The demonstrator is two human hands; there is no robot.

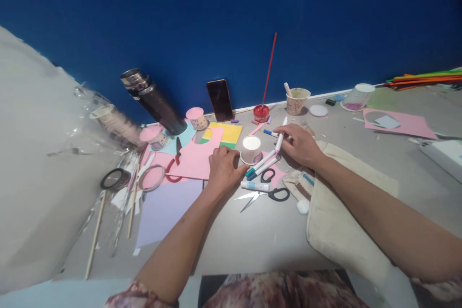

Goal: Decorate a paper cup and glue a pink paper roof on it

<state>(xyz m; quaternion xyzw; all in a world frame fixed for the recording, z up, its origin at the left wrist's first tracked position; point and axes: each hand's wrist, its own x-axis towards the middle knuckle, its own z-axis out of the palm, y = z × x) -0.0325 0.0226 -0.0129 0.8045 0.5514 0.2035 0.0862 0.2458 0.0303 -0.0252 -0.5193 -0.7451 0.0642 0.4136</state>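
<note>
My left hand (224, 168) rests knuckles-up on the grey table, fingers curled, beside a white paper cup (250, 148) and the edge of a pink paper sheet (197, 159). What it holds, if anything, is hidden. My right hand (299, 144) is closed around a bunch of markers (267, 159) with white barrels and blue and teal caps; their tips fan out toward the cup. Just below the markers lie a glue tube (254, 186) and black-handled scissors (269, 195).
A black flask (153, 101), a phone (220, 99) leaning on the blue wall, a red pot with a stick (261, 112) and a patterned cup (297, 100) stand at the back. Tape rolls (115, 179), wooden sticks and coloured papers lie left; a cloth bag (346, 211) lies right.
</note>
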